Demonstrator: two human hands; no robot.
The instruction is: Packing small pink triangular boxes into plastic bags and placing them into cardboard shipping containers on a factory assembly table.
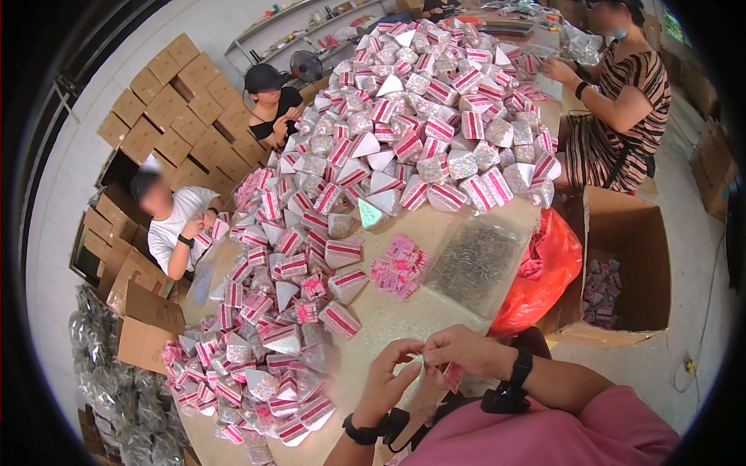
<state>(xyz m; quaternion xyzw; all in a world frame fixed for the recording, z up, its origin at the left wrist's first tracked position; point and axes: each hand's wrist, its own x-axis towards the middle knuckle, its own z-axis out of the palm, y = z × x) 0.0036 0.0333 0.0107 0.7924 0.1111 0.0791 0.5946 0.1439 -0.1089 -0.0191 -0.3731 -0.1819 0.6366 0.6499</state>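
Observation:
Close to my body at the table's near edge, my left hand [391,374] and my right hand [466,351] meet with their fingertips pinched together. Something thin and whitish shows at the left fingertips, too small to name. A pink printed tag [452,377] hangs just under my right fingers, which partly cover it. Beyond my hands lies a loose pile of pink tags [402,266]. Beside it, a shallow clear tray [458,299] holds many thin, dark metallic pieces. One wedge-shaped package [339,319] with a pink stripe lies at the edge of the heap, left of the tags.
A great heap of glittery wedge packages [404,140] covers the table [396,322]. On the right stand a red plastic bag [548,272] and an open carton [631,272]. Other people work at the left and far right. Stacked cartons [186,116] line the wall.

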